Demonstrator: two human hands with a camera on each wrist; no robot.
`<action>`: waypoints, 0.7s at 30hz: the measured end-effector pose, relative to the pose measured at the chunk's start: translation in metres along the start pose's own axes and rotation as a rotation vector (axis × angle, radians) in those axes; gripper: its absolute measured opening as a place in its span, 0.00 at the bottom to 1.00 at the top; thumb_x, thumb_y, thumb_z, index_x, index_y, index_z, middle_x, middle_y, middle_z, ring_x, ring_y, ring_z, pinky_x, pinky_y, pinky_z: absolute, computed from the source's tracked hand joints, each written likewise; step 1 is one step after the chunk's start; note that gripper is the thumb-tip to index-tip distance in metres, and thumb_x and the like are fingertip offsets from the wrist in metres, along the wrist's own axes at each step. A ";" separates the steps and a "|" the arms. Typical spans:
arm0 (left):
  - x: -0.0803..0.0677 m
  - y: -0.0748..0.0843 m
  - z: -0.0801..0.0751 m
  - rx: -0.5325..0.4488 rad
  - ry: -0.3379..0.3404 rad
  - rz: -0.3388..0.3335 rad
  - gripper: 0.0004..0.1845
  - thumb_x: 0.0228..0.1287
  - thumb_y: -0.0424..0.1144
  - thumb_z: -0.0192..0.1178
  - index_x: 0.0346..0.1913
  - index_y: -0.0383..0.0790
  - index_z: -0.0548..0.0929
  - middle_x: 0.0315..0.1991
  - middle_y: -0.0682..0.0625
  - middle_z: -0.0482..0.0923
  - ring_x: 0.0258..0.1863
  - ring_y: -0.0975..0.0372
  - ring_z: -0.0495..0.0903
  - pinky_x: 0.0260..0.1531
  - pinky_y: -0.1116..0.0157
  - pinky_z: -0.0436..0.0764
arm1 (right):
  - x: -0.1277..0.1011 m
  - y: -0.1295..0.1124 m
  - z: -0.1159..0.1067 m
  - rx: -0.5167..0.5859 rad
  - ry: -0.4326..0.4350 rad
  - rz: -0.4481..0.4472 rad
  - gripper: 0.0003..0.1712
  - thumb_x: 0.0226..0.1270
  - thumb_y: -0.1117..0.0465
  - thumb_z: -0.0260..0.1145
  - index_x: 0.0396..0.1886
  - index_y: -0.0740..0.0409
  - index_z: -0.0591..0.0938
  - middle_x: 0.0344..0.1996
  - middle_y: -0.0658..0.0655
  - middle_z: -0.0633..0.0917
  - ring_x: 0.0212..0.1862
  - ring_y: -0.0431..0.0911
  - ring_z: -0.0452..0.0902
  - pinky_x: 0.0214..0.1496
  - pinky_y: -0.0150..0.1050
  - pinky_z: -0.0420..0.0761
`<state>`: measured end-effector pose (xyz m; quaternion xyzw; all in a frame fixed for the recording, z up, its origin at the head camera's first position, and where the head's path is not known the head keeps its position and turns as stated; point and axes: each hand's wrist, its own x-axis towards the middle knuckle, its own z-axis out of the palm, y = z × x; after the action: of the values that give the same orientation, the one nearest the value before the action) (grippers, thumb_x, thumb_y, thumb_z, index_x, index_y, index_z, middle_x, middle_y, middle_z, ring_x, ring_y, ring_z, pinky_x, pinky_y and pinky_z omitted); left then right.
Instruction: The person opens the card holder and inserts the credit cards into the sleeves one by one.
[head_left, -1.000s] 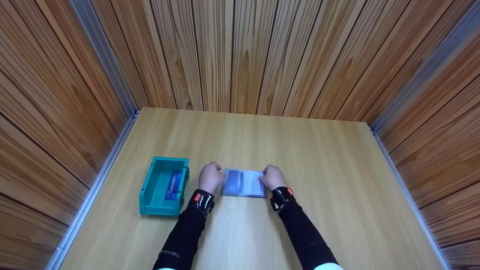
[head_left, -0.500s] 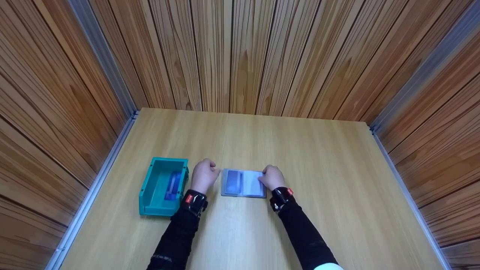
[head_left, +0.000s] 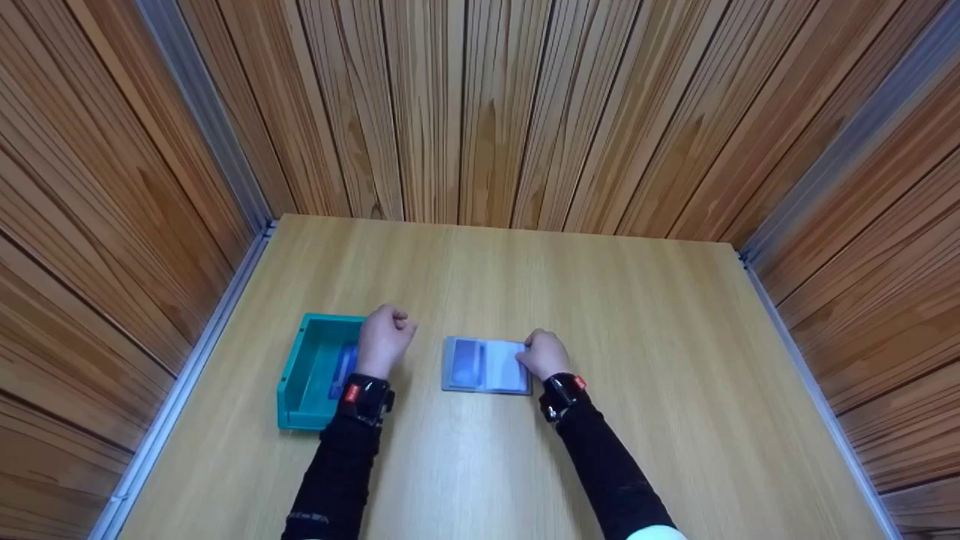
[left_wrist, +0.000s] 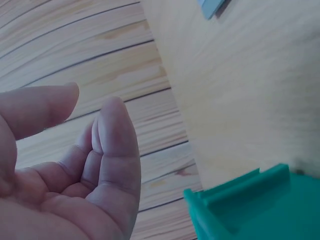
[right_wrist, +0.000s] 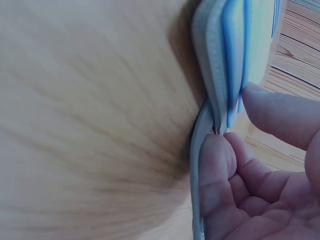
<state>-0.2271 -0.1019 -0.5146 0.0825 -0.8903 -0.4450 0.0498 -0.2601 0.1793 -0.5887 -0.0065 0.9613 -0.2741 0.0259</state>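
1 card holder (head_left: 486, 365) open flat, table (head_left: 600, 315) centre; right hand (head_left: 545, 354) pinches its R edge. Left hand (head_left: 382, 339) loosely curled, empty, over 1 teal bin (head_left: 300, 375) w/ prob. 1 blue card (head_left: 343, 369).

Bright even light, soft faint shadows, wide-angle bending at the edges, both wrist views blurred close-up

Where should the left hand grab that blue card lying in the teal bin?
Probably by its long edges, coming straight down through the open top. The blue card lies flat on the floor of the teal bin, whose walls block any sideways approach. The left hand is above the bin's right wall.
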 end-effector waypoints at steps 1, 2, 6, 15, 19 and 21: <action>0.000 0.000 -0.002 0.000 0.005 0.002 0.11 0.63 0.32 0.64 0.46 0.30 0.81 0.38 0.40 0.81 0.39 0.50 0.80 0.42 0.55 0.79 | 0.000 0.000 0.000 0.004 -0.004 0.004 0.14 0.53 0.63 0.73 0.35 0.69 0.81 0.33 0.63 0.83 0.42 0.58 0.79 0.47 0.50 0.76; 0.001 -0.001 -0.004 -0.001 0.009 0.002 0.11 0.63 0.32 0.64 0.46 0.30 0.81 0.38 0.40 0.81 0.39 0.50 0.80 0.42 0.54 0.78 | 0.000 0.000 0.000 0.006 -0.006 0.008 0.14 0.53 0.63 0.73 0.35 0.69 0.81 0.33 0.62 0.83 0.42 0.58 0.78 0.48 0.50 0.76; 0.001 -0.002 -0.011 -0.001 0.027 0.025 0.12 0.62 0.32 0.65 0.45 0.28 0.81 0.38 0.39 0.81 0.40 0.49 0.80 0.43 0.53 0.78 | -0.001 -0.001 0.000 0.008 -0.005 0.009 0.14 0.54 0.63 0.74 0.35 0.69 0.81 0.33 0.62 0.83 0.42 0.58 0.78 0.48 0.50 0.76; 0.000 -0.013 -0.029 0.041 0.112 0.115 0.11 0.58 0.30 0.66 0.41 0.26 0.81 0.35 0.37 0.83 0.38 0.46 0.82 0.42 0.51 0.78 | -0.003 -0.002 -0.001 -0.003 0.011 -0.013 0.14 0.53 0.64 0.74 0.34 0.68 0.81 0.32 0.63 0.83 0.41 0.58 0.79 0.47 0.50 0.77; 0.000 -0.018 -0.038 0.032 0.136 0.124 0.11 0.58 0.30 0.66 0.42 0.26 0.82 0.35 0.36 0.83 0.38 0.46 0.82 0.42 0.50 0.78 | -0.003 -0.003 -0.002 -0.008 0.012 -0.018 0.14 0.53 0.63 0.73 0.34 0.69 0.81 0.32 0.63 0.83 0.40 0.58 0.79 0.47 0.50 0.77; 0.000 -0.020 -0.042 0.031 0.137 0.121 0.11 0.59 0.30 0.66 0.42 0.26 0.82 0.35 0.36 0.84 0.38 0.47 0.83 0.42 0.50 0.78 | -0.003 -0.002 -0.002 -0.007 0.005 -0.011 0.14 0.53 0.63 0.73 0.35 0.68 0.81 0.33 0.63 0.83 0.41 0.58 0.79 0.47 0.50 0.76</action>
<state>-0.2182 -0.1471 -0.5057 0.0597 -0.8949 -0.4208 0.1362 -0.2575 0.1786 -0.5854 -0.0111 0.9624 -0.2707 0.0218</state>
